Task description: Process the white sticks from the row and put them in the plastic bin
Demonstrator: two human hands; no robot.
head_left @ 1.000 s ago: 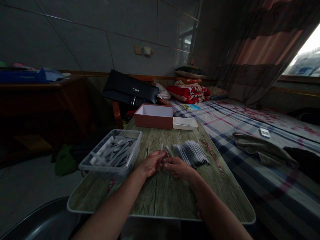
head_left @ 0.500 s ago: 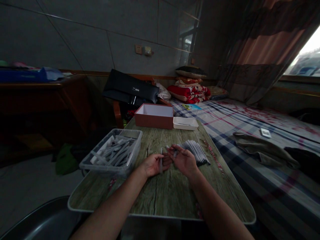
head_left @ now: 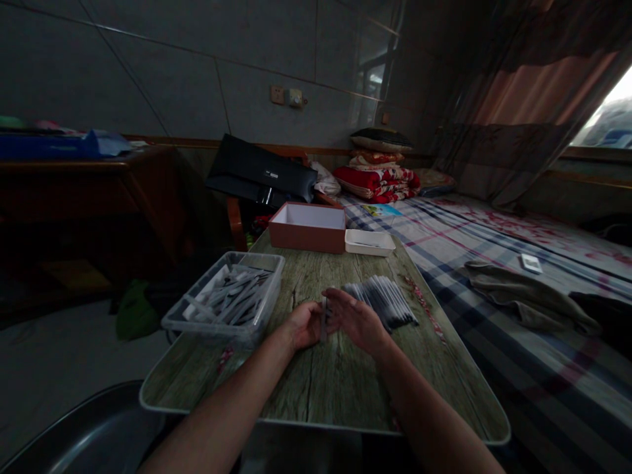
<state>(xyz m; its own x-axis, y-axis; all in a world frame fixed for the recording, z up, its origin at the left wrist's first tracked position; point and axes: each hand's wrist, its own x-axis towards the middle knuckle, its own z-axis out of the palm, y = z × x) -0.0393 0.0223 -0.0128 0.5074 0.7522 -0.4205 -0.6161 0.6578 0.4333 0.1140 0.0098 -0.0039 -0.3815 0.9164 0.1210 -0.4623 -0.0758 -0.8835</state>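
Note:
Over the middle of the table, my left hand (head_left: 307, 325) is closed around a slim, pale, pen-like stick (head_left: 324, 321) that stands nearly upright. My right hand (head_left: 356, 321) meets it from the other side, its curled fingers at the stick's upper end. Whatever those fingers pinch is hidden. Just beyond my right hand lies a row of slim white pen-like sticks (head_left: 388, 299) with dark near ends, packed side by side. To the left stands a clear plastic bin (head_left: 271, 289) heaped with loose, pale, flat strips or sleeves (head_left: 232, 296).
A reddish-brown box (head_left: 307, 238) with a white inside and a small white tray (head_left: 370, 250) sit at the wood-patterned table's (head_left: 291, 388) far edge. A plaid-covered bed (head_left: 444, 263) adjoins on the right. A dark basin (head_left: 83, 434) is at lower left.
My right hand has turned and come closer to my left, its fingers now over the stick's top. The stick shows less than before. The whole view has shifted slightly.

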